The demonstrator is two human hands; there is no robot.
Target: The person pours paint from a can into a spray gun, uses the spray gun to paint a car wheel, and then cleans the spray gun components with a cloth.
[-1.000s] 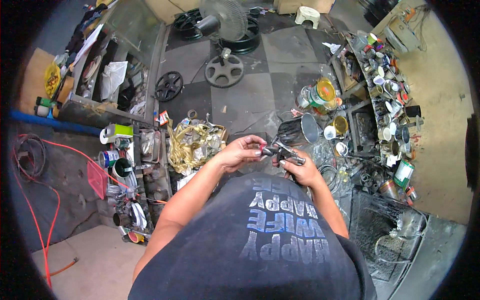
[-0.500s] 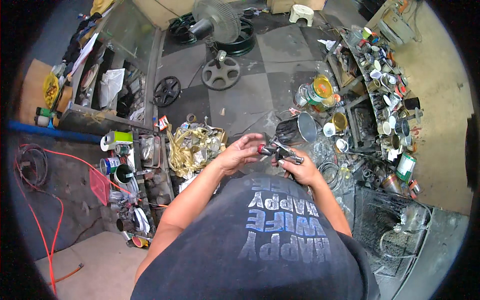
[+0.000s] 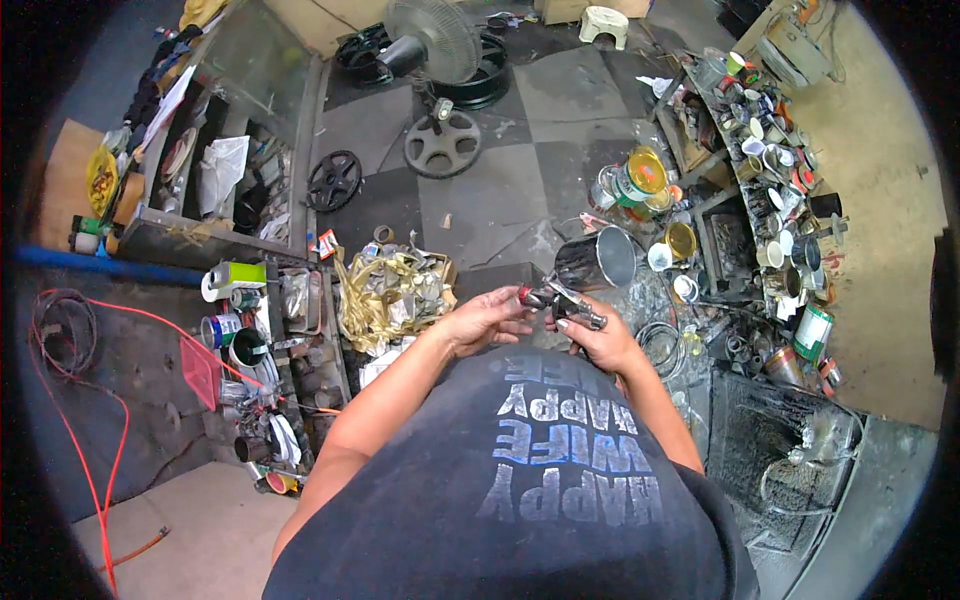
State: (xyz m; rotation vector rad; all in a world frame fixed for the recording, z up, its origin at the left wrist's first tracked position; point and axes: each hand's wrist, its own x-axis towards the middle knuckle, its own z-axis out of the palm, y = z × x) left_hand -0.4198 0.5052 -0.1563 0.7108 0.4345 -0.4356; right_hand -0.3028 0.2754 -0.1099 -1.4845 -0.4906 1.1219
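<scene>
In front of my waist, my right hand grips a small dark metal spray gun by its body and handle. The gun has a red ring at its front end, which points left. Thumb and forefinger of my left hand pinch at that red-ringed end, while the other fingers curl loosely below. Just beyond the gun, a grey metal bucket with a dark-streaked outside lies tilted, its mouth facing right. Part of the gun's handle is hidden by my right fingers.
A box of crumpled yellowish masking paper lies left of my hands. Paint tins stand ahead right, beside a shelf crowded with cups. Wheel covers and a fan are farther off. A red hose hangs at left.
My left hand's raised, spread fingers have come down and closed on the gun's red-ringed end. The right hand and the gun have barely moved.
</scene>
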